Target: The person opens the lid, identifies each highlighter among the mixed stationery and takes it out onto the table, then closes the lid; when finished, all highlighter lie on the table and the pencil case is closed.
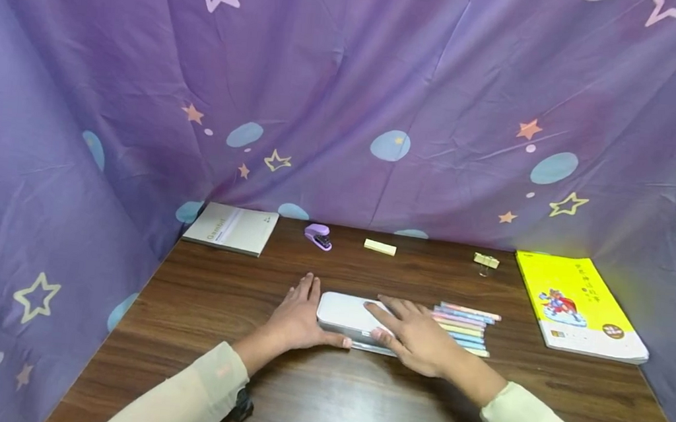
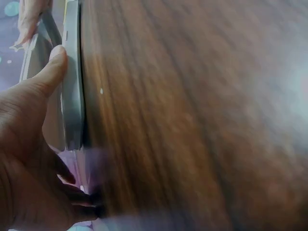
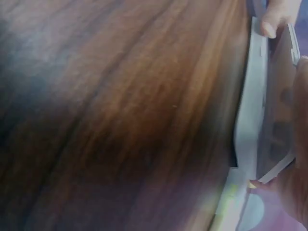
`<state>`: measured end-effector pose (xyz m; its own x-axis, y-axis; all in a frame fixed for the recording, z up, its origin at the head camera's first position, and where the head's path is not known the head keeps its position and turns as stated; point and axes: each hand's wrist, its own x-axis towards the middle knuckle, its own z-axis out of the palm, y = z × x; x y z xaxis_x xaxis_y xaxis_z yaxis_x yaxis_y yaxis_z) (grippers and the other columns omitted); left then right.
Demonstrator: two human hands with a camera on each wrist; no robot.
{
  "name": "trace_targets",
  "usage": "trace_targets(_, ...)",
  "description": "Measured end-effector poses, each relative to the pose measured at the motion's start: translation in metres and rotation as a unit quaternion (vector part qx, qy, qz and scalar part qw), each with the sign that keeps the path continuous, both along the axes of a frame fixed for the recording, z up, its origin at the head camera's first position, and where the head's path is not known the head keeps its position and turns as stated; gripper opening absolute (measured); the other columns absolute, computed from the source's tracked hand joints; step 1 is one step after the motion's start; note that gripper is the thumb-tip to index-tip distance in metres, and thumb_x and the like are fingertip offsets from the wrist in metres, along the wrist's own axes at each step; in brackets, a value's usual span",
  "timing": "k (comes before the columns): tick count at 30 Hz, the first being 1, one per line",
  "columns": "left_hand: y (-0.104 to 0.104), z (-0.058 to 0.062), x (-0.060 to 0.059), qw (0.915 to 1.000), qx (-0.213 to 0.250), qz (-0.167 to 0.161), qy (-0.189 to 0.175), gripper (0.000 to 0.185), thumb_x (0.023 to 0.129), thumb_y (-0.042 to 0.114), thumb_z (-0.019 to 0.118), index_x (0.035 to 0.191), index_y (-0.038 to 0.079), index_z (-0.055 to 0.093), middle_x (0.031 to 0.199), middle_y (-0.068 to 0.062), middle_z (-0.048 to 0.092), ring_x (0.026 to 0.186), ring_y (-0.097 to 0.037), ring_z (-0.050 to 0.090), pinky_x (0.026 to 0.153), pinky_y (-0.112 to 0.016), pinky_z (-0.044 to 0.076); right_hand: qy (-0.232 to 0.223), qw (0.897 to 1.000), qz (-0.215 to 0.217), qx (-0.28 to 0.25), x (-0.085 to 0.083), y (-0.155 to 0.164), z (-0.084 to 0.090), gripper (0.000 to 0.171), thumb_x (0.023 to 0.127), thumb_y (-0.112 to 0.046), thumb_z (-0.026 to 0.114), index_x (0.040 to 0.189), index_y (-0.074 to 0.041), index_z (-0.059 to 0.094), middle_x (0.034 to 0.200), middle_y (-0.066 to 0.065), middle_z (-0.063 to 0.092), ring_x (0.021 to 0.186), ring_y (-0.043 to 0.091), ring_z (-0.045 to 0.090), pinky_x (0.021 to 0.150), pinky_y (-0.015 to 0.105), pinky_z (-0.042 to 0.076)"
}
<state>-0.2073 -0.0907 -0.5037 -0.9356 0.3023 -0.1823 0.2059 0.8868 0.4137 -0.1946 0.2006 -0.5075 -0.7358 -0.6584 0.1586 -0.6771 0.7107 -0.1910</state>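
A white pencil case [image 1: 345, 309] with a grey front lies near the table's middle. Its lid [image 2: 33, 60] is tilted up, leaving a gap above the base [image 2: 72, 96] in both wrist views. My left hand [image 1: 300, 317] holds the case's left end, thumb on the front rim and fingers along the side. On the right, my right hand [image 1: 420, 333] grips the lid, thumb at its front edge and fingers spread over the top. Several pastel pens [image 1: 466, 327] lie side by side just right of that hand, partly covered by it. The inside of the case is hidden in the head view.
A grey notebook [image 1: 232, 228] lies back left, beside a purple stapler [image 1: 318, 236]. A small pale yellow block [image 1: 379, 247] and a binder clip [image 1: 486, 261] are along the back. A yellow book [image 1: 578, 303] lies right. Purple curtain [image 1: 346, 106] borders the table.
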Motion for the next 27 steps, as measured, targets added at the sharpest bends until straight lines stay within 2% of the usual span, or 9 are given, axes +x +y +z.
trace_targets(4, -0.003, -0.002, 0.0, 0.9989, 0.024, -0.035, 0.019, 0.146, 0.077, 0.085, 0.083, 0.178, 0.004, 0.014, 0.185, -0.022, 0.016, 0.171, -0.047, 0.016, 0.137, -0.071, 0.015, 0.008, 0.999, -0.002, 0.037, 0.003, 0.0, -0.007, 0.067, 0.117, -0.051, 0.048, 0.176, -0.022, 0.033, 0.174, 0.021, 0.044, 0.154, 0.046, 0.051, 0.121, 0.075, 0.043)
trace_targets(7, -0.004, -0.001, 0.0, 0.9961, 0.042, -0.071, 0.029, 0.137, 0.083, 0.086, 0.077, 0.178, 0.008, 0.015, 0.185, -0.017, 0.022, 0.172, -0.045, 0.017, 0.131, -0.083, 0.007, 0.018, 0.998, -0.002, 0.064, 0.004, 0.0, -0.011, 0.074, 0.116, -0.056, 0.047, 0.177, -0.02, 0.027, 0.179, 0.021, 0.035, 0.16, 0.045, 0.044, 0.124, 0.076, 0.04)
trace_targets(9, -0.003, 0.002, 0.0, 0.9946, 0.053, -0.083, 0.032, 0.13, 0.088, 0.084, 0.073, 0.178, 0.009, 0.017, 0.184, -0.016, 0.026, 0.172, -0.043, 0.021, 0.128, -0.087, 0.006, 0.024, 0.997, -0.002, 0.08, 0.004, 0.001, -0.013, 0.076, 0.116, -0.057, 0.046, 0.178, -0.019, 0.025, 0.181, 0.021, 0.03, 0.163, 0.045, 0.04, 0.125, 0.077, 0.038)
trace_targets(14, -0.002, 0.004, 0.002, 0.9945, 0.062, -0.078, 0.031, 0.119, 0.095, 0.078, 0.069, 0.177, 0.007, 0.02, 0.182, -0.016, 0.032, 0.17, -0.042, 0.026, 0.13, -0.085, 0.007, 0.036, 0.994, 0.001, 0.1, 0.003, -0.001, -0.018, 0.078, 0.116, -0.06, 0.044, 0.179, -0.02, 0.021, 0.183, 0.021, 0.024, 0.166, 0.043, 0.036, 0.125, 0.077, 0.037)
trace_targets(22, -0.001, 0.003, 0.002, 0.9951, 0.059, -0.071, 0.036, 0.12, 0.094, 0.076, 0.073, 0.177, 0.006, 0.021, 0.18, -0.017, 0.035, 0.17, -0.042, 0.027, 0.133, -0.079, 0.013, 0.066, 0.992, 0.004, 0.107, 0.002, -0.003, -0.019, 0.079, 0.115, -0.06, 0.046, 0.178, -0.02, 0.023, 0.183, 0.021, 0.027, 0.165, 0.042, 0.037, 0.124, 0.076, 0.04)
trace_targets(27, -0.001, 0.002, 0.004, 0.9957, 0.049, -0.07, 0.036, 0.121, 0.094, 0.077, 0.072, 0.177, 0.005, 0.021, 0.179, -0.02, 0.036, 0.169, -0.044, 0.028, 0.134, -0.077, 0.015, 0.066, 0.992, 0.004, 0.111, 0.003, -0.003, -0.02, 0.079, 0.115, -0.06, 0.045, 0.178, -0.02, 0.023, 0.183, 0.021, 0.027, 0.165, 0.042, 0.037, 0.124, 0.076, 0.039)
